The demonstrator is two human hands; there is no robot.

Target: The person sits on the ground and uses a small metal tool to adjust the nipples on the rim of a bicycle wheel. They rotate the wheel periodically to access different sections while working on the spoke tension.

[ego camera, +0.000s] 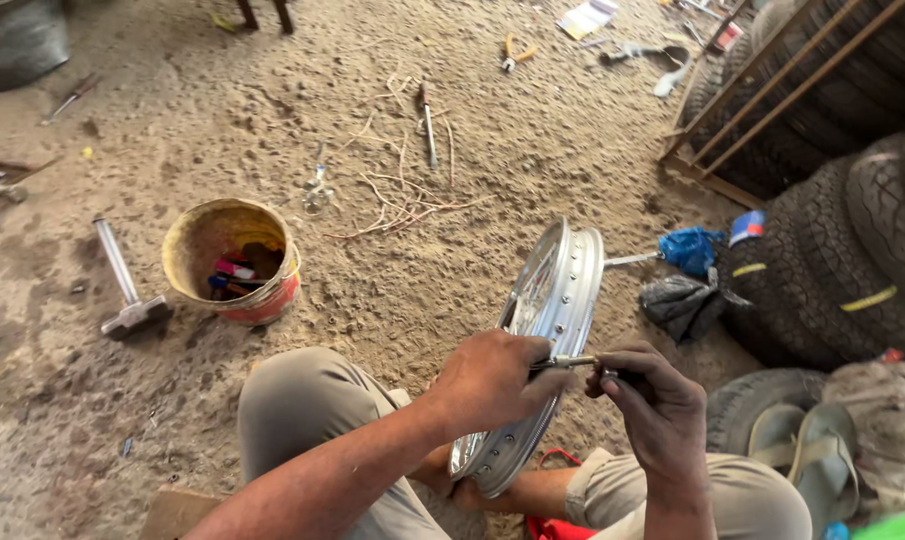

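Wheel rim (558, 300), chromed and pierced with spoke holes, stands on edge between the person's knees, its lower arc near the bare foot on the sandy floor (393, 130). Much of its near side is covered by the left hand (493, 380), and its far face cannot be seen. The left hand is clenched over the rim's edge with the knuckles up, and its fingers pinch a thin metal spoke (571, 361) that pokes out to the right of them. How far the spoke runs under the palm is hidden. The right hand (653, 400) comes up from below with the wrist bent, and its fingers close on the spoke's other end; whether a small tool sits between those fingertips cannot be made out.

Beyond the fingers, a metal rod leads from the rim to a blue plastic bag (691, 248), with a dark bag (685, 305) just below it. Stacked tyres (853, 260) fill the right side, and a pair of sandals (803, 450) lies on one, right of the right hand. Left of the left hand, well apart, a worn paint bucket (233, 262) holds a few coloured items too small to tell. A hammer (128, 290) lies left of the bucket. Farther off, loose spokes and wires (403, 190) are scattered, and pliers (516, 52) are near the top edge.
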